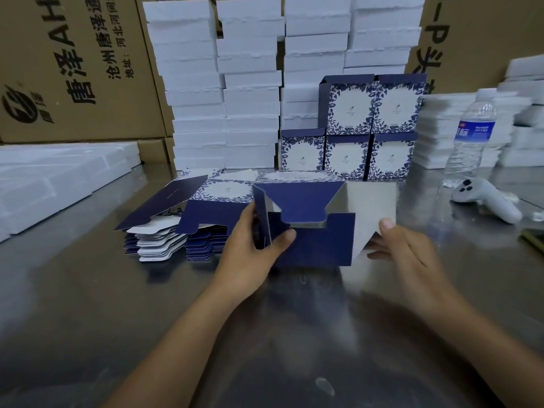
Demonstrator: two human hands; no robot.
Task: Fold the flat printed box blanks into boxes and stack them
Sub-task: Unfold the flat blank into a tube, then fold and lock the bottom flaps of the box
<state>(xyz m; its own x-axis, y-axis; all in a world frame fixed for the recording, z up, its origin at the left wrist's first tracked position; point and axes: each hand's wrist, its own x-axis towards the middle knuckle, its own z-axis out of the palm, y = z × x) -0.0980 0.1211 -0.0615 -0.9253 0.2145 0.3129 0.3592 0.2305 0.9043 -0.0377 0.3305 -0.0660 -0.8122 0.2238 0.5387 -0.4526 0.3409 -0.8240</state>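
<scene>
A half-folded blue box blank [316, 231] with a silver inside stands on the steel table [265, 334] in front of me, its bottom flaps partly turned in. My left hand [253, 245] grips its left wall, thumb curled over the front panel. My right hand [406, 245] pinches the silver right flap, thumb on top. Left of it lies a pile of flat printed blanks [188, 219]. Behind stand several folded blue-and-white floral boxes [368, 128], stacked in two rows.
Tall stacks of white foam boxes [250, 83] line the back in front of brown cartons [73, 69]. At the right a water bottle [471, 136] and a white controller [485, 198] stand on the table. White foam trays [59, 178] lie at the left.
</scene>
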